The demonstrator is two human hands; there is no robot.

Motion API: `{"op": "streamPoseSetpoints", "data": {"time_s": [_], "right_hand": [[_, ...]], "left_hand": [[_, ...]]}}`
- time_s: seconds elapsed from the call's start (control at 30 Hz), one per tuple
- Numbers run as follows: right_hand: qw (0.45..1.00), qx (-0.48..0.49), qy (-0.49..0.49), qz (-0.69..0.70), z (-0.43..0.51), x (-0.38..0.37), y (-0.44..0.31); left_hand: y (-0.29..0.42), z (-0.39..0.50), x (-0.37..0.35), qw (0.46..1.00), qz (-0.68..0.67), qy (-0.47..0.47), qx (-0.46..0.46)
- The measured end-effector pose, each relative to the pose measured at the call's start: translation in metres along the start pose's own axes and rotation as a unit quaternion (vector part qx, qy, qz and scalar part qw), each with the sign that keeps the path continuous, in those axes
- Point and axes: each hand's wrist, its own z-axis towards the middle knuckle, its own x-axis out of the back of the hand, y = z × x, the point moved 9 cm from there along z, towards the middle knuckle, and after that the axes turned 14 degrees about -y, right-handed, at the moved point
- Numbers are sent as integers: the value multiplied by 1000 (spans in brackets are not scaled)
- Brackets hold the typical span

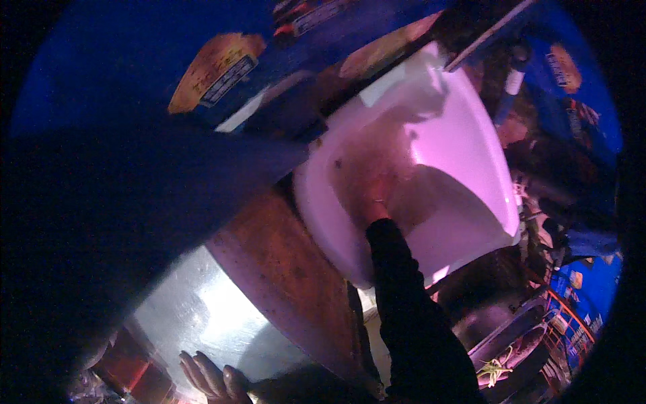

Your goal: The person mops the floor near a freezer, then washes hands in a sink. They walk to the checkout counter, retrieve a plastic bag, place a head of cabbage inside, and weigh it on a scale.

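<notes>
My right hand point(379, 194), at the end of a black sleeve, reaches into a pale plastic basin or tub point(469, 136) that looks pink in the light. Brownish blurred matter or murky liquid lies around the hand; its fingers are too unclear to show whether they hold anything. My left hand point(214, 379) is at the bottom left, fingers extended and nothing seen in them, over or on a shiny metal surface point(227, 308). Between this metal and the tub runs a brown, worn board or edge point(287, 257). A crumpled pale thing point(429, 96) sits at the tub's far side.
A thin rod point(487, 38) slants over the tub's far rim. Dark blue fabric or sheeting fills the left. Blue printed panels point(560, 65) stand behind. At lower right are an oval tray or container point(525, 348) with green stalks point(494, 371) and an orange wire rack point(573, 315).
</notes>
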Motion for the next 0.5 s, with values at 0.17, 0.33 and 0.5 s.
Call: {"op": "streamPoseSetpoints", "data": {"time_s": [0.17,0.33,0.5], "right_hand": [[961,67,235,126,-38,85,26],[948,11,155,278,-65,148,75],[937,-45,111,329,-79,131,87]], "left_hand": [[13,-3,11,980,-160,-111,-52],[23,12,37,970,-200,-120,-65],[21,9,37,970,-206,-109,-64]]}}
